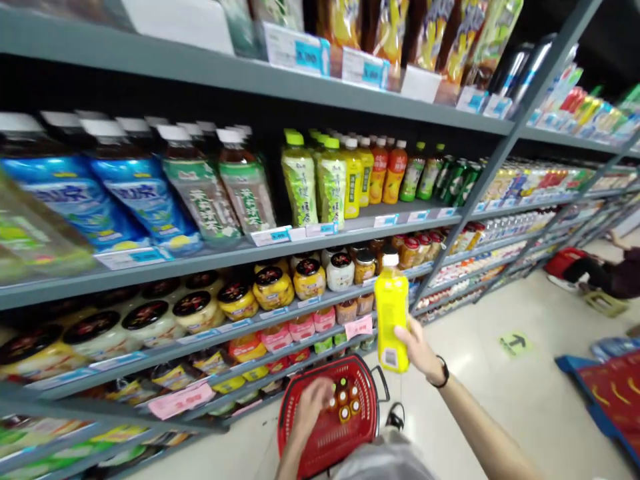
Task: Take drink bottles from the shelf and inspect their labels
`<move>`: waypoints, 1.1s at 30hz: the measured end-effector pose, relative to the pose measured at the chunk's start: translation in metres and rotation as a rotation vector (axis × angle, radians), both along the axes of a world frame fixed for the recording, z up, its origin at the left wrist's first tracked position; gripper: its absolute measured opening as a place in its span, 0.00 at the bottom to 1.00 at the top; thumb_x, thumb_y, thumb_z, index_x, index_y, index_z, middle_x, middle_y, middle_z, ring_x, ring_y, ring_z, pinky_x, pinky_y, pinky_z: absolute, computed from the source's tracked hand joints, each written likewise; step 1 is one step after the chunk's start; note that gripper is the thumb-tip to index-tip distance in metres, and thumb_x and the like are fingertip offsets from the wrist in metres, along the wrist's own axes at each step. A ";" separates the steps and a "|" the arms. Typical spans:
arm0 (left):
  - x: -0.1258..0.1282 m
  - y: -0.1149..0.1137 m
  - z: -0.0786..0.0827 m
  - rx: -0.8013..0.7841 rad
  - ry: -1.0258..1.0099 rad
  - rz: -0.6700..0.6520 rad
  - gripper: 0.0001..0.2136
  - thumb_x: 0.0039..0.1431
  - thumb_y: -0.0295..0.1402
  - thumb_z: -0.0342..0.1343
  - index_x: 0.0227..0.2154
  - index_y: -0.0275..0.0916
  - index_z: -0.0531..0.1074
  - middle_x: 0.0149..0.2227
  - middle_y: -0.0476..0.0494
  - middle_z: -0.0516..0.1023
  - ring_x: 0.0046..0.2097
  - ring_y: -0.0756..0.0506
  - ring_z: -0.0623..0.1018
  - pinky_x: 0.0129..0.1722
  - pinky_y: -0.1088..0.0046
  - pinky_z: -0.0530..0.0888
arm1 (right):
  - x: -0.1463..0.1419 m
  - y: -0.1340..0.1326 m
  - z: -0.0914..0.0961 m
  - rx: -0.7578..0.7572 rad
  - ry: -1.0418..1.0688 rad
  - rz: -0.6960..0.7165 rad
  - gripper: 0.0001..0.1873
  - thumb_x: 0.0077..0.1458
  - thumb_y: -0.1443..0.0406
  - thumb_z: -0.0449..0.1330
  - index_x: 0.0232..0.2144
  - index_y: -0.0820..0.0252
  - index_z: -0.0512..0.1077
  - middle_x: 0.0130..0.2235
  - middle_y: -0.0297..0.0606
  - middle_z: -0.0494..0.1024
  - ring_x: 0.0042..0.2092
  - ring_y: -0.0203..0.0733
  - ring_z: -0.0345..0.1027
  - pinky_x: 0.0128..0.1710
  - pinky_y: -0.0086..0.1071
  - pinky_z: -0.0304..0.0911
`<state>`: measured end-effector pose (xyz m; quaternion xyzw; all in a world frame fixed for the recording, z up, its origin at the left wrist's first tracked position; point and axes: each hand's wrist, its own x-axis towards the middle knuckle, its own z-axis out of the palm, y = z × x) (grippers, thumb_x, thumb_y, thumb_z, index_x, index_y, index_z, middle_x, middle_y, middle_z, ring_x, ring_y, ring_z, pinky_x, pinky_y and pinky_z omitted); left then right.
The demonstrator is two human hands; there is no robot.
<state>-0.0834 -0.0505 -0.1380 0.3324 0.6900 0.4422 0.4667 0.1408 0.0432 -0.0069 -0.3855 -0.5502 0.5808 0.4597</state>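
Observation:
My right hand (pixel 419 351) is closed around the lower part of a yellow bottle (pixel 391 308) with a white cap, held upright in front of the shelves; a black band sits on that wrist. My left hand (pixel 311 405) reaches down into a red shopping basket (pixel 300 440) on the floor, fingers curled over several small bottles (pixel 344 400) with orange caps. Whether it grips one is hidden.
Grey store shelves (pixel 260 250) run along the left, stocked with drink bottles, jars and cups. A pale floor aisle with a green arrow sticker (pixel 515 343) opens to the right. A crouching person (pixel 607 270) and a blue-edged red display (pixel 610 393) are at far right.

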 end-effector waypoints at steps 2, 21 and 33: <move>0.007 0.016 0.016 0.104 -0.106 -0.094 0.29 0.59 0.62 0.57 0.39 0.37 0.80 0.44 0.37 0.84 0.51 0.34 0.82 0.52 0.59 0.78 | 0.002 -0.034 -0.023 -0.129 0.022 0.069 0.26 0.52 0.45 0.72 0.43 0.56 0.76 0.39 0.41 0.84 0.36 0.47 0.78 0.38 0.38 0.75; 0.058 0.009 0.152 0.607 -0.688 -0.111 0.32 0.39 0.34 0.78 0.50 0.38 0.73 0.47 0.35 0.84 0.46 0.36 0.84 0.44 0.63 0.81 | 0.010 -0.111 -0.042 -0.389 0.203 0.354 0.39 0.53 0.43 0.71 0.59 0.53 0.68 0.45 0.42 0.82 0.36 0.48 0.80 0.42 0.43 0.76; 0.043 -0.003 0.154 0.549 -1.057 -0.092 0.34 0.41 0.58 0.72 0.46 0.39 0.77 0.45 0.35 0.84 0.45 0.35 0.84 0.46 0.59 0.82 | -0.011 -0.121 -0.035 -0.623 0.314 0.510 0.36 0.48 0.34 0.65 0.44 0.56 0.79 0.41 0.46 0.83 0.42 0.57 0.79 0.39 0.48 0.77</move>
